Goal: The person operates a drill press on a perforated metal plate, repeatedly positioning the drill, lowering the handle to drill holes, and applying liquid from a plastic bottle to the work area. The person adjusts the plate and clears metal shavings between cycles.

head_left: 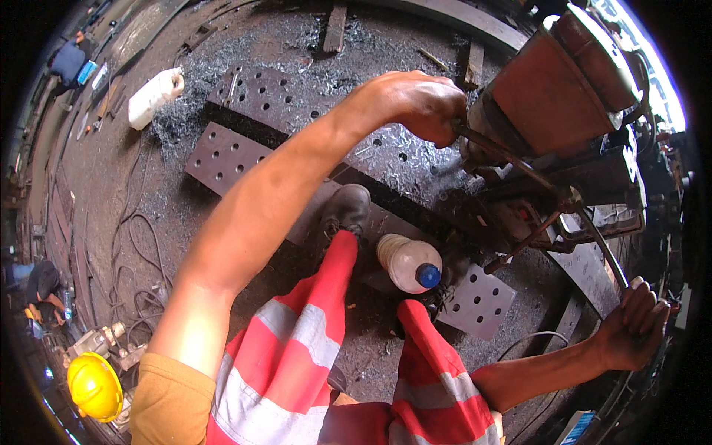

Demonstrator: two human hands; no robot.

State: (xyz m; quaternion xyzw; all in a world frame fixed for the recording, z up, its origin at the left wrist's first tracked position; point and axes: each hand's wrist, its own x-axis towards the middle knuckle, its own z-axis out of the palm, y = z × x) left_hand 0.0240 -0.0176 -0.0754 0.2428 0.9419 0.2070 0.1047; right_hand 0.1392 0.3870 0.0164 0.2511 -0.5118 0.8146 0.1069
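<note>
A large drilling machine with a worn red-orange housing (545,93) stands at the right over steel plates. From its side a hub carries a spoked feed handle (523,165). My left hand (430,107) is closed around the end of the upper-left spoke. At the lower right, my right hand (634,326) is closed on the end of another spoke. A third spoke points down and left, with no hand on it. The drilling tip is hidden from view. Below the machine lies a perforated steel plate (478,300), with a second perforated plate (334,100) behind it.
Metal shavings (386,152) cover the plates and ground. A bottle with a blue cap (410,265) stands between my legs. A white jerrycan (156,98) lies at the upper left, a yellow hard hat (95,387) at the lower left. Cables (141,233) trail nearby; other people are at the far left.
</note>
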